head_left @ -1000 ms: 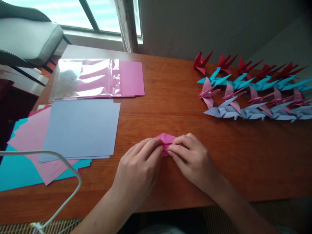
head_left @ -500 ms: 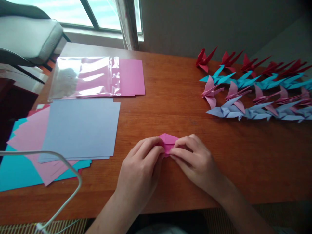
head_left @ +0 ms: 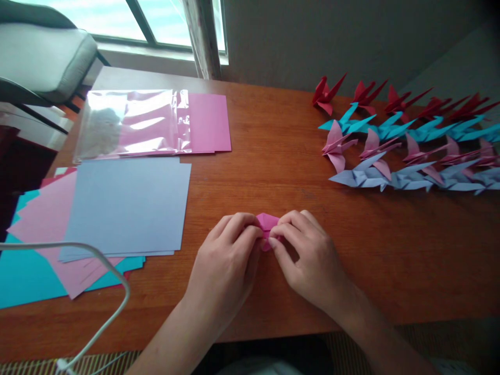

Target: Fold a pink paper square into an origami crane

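Note:
A small folded piece of bright pink paper [head_left: 267,222] is held between both hands, low over the front middle of the wooden table. My left hand [head_left: 228,255] pinches its left side, thumb and fingers closed. On the right side, my right hand [head_left: 310,252] grips the paper with thumb and fingertips. The fingers cover both side edges, so only the top and a narrow middle part show. Whether the paper touches the table I cannot tell.
Folded paper cranes stand in rows at the right: red [head_left: 324,96], turquoise [head_left: 347,122], pink [head_left: 336,146] and pale blue [head_left: 363,177]. Pale blue sheets [head_left: 128,205], pink sheets [head_left: 211,122] in a clear sleeve [head_left: 152,122] and a white cable [head_left: 113,268] are at the left.
My right hand has shifted slightly left and up along the pink paper, its fingers now covering more of the right side. My left hand stays nearly in place.

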